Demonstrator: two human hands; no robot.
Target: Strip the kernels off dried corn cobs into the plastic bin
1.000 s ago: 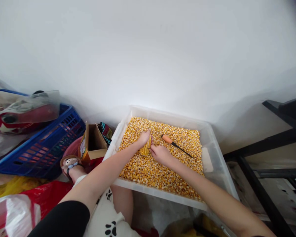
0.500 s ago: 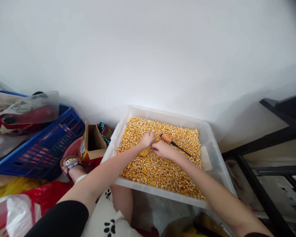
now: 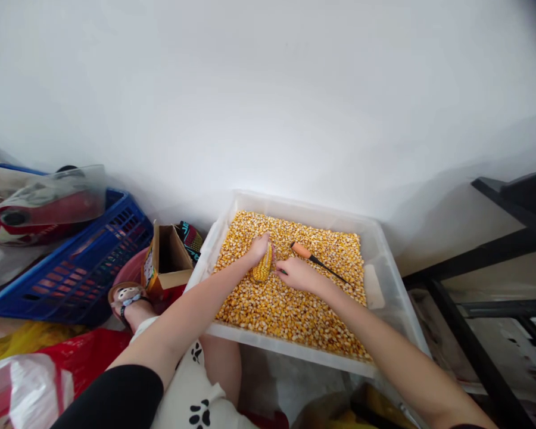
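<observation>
My left hand (image 3: 261,245) is closed around the upper end of an ear of corn (image 3: 263,269), which tilts down toward me, its rows of yellow kernels showing. Just right of the ear, my right hand (image 3: 292,273) has its fingers curled together; a small dark spot shows at them, and what they hold, if anything, I cannot make out. Both hands are over loose corn kernels (image 3: 290,316) spread inside a clear plastic bin (image 3: 290,350). On the kernels beyond my right hand lies a screwdriver-like tool with an orange handle (image 3: 301,249) and a dark shaft.
Left of the bin stands an open cardboard box (image 3: 173,279), beside a blue plastic basket (image 3: 75,274) filled with things. A black metal frame (image 3: 464,339) stands close on the right. Behind the bin rises a white wall (image 3: 268,107). Plastic bags (image 3: 40,387) lie at lower left.
My left hand has shifted slightly left, away from my right hand, and the ear of corn now shows more fully. My right hand has barely moved.
</observation>
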